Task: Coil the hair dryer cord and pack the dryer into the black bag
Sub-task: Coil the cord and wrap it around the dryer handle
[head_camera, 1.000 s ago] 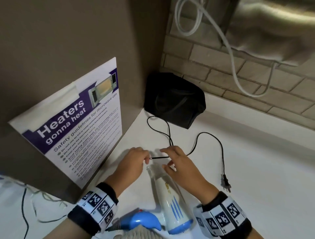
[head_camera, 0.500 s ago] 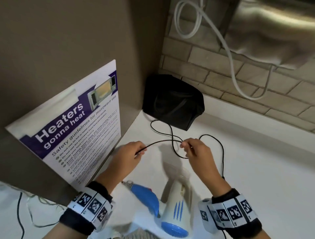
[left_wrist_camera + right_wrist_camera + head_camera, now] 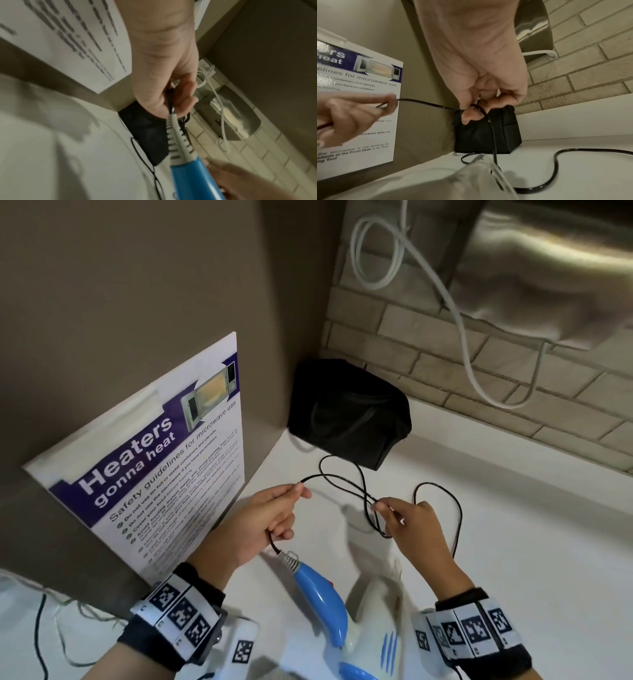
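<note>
The white and blue hair dryer (image 3: 373, 625) lies on the white counter (image 3: 513, 542) near me, its blue handle (image 3: 318, 594) pointing towards my left hand. My left hand (image 3: 274, 508) grips the black cord (image 3: 342, 481) just past the grey strain relief (image 3: 178, 140). My right hand (image 3: 394, 508) pinches the cord (image 3: 426, 103) further along, so a length is stretched between the hands. The rest of the cord (image 3: 556, 169) loops loose over the counter. The black bag (image 3: 349, 412) stands in the back corner, beyond both hands.
A microwave safety poster (image 3: 154, 453) hangs on the brown panel (image 3: 137, 285) at the left. A brick wall (image 3: 479, 378) with a white cable (image 3: 459, 313) and a steel fixture (image 3: 548, 268) runs behind the counter. Thin wires (image 3: 51, 628) lie at the lower left.
Both hands have lifted and drawn apart along the cord, stretching a longer length between them. The dryer has swung round, its blue handle now pointing at the left hand.
</note>
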Motion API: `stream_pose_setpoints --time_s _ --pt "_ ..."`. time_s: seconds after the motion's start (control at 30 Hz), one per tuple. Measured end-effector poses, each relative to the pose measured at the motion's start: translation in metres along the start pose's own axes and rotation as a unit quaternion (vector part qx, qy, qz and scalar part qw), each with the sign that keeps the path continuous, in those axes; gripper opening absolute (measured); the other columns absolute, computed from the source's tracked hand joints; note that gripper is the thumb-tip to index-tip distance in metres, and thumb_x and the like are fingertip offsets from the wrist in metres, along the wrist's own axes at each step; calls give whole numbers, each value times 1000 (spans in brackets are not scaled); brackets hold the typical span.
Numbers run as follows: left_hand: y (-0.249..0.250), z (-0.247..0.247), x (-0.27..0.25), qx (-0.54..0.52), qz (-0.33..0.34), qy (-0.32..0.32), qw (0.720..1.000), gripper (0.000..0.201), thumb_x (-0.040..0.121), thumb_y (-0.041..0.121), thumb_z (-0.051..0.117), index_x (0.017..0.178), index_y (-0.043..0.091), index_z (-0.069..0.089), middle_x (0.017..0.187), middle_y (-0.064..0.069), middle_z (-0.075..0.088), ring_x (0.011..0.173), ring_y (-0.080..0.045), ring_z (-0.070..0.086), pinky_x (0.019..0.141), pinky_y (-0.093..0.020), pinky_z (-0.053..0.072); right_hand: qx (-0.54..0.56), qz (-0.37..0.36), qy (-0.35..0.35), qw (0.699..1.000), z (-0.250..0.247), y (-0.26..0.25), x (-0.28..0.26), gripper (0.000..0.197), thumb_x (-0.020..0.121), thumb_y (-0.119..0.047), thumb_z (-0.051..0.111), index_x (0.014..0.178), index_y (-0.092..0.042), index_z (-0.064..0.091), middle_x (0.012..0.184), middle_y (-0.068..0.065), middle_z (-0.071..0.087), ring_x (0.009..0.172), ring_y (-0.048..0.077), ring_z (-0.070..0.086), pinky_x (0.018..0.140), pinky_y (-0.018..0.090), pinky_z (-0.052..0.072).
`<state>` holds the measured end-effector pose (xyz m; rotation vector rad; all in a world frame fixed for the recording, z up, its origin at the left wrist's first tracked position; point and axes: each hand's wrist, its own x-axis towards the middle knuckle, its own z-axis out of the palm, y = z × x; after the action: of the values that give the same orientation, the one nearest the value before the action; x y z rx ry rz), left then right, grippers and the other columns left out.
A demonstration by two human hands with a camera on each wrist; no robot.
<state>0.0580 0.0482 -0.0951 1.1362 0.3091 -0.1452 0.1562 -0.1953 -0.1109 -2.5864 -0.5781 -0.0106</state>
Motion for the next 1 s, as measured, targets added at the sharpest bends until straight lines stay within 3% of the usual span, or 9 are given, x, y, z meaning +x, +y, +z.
stream_pose_setpoints --time_s 0.2,0.3,0.4,0.5,0.63,0.7,0.8,0.93,1.0 --pt "15 28 2 -171 -4 -117 978 41 95 17 43 132 28 54 50 3 49 48 -8 52 58 -23 54 80 12 -136 987 -5 -12 -9 25 96 -42 42 111 -37 62 55 -7 62 57 2 63 61 8 41" --pt "16 35 6 -200 18 -159 967 47 97 14 39 138 37 45 104 -15 72 93 -24 71 87 -35 57 80 1 -165 983 -6 -19 -14 23 95 -43 45 114 -36 58 58 -12 59 52 4 65 61 13 49" --pt "13 31 15 -249 22 -185 950 54 99 3 30 141 36 41 141 -21 49 131 -31 48 112 -40 34 86 -16 -181 980 -10 -28 -18 22 96 -40 45 114 -34 57 69 -8 62 50 7 61 64 17 50" --pt "16 25 25 -274 11 -143 951 48 92 10 37 136 24 53 146 -19 43 136 -29 42 117 -40 27 91 -45 -189 977 -15 -37 -24 24 97 -39 43 114 -33 59 72 -12 65 54 0 55 62 17 47" --pt "19 19 31 -306 25 -89 948 41 89 25 36 103 19 74 138 -15 54 137 -35 37 117 -45 20 110 -83 -202 970 -20 -50 -31 28 97 -42 41 118 -35 58 79 -28 63 66 -14 54 68 10 38" --pt "18 15 35 -328 19 -100 939 44 94 31 32 121 19 65 141 -19 49 136 -39 37 116 -53 20 111 -92 -209 967 -21 -54 -33 29 97 -43 40 121 -36 55 64 -29 58 64 -11 53 66 9 38" --pt "18 9 40 -298 9 -79 951 47 99 29 28 140 12 45 145 -23 43 134 -39 41 113 -56 26 111 -90 -193 971 -24 -57 -35 30 97 -43 41 124 -36 53 64 -7 60 60 0 51 65 14 40" --pt "24 9 41 -191 22 -4 981 43 100 28 29 137 18 49 148 -14 40 141 -29 31 116 -48 22 107 -77 -170 977 -32 -51 -34 24 99 -31 44 115 -27 61 64 -43 53 62 -10 53 62 8 37" --pt "25 8 42 -166 25 10 986 43 101 26 28 137 17 49 150 -9 38 144 -25 24 118 -47 15 101 -79 -164 978 -35 -49 -34 22 98 -30 45 111 -28 63 61 -40 54 61 -6 52 62 9 36"
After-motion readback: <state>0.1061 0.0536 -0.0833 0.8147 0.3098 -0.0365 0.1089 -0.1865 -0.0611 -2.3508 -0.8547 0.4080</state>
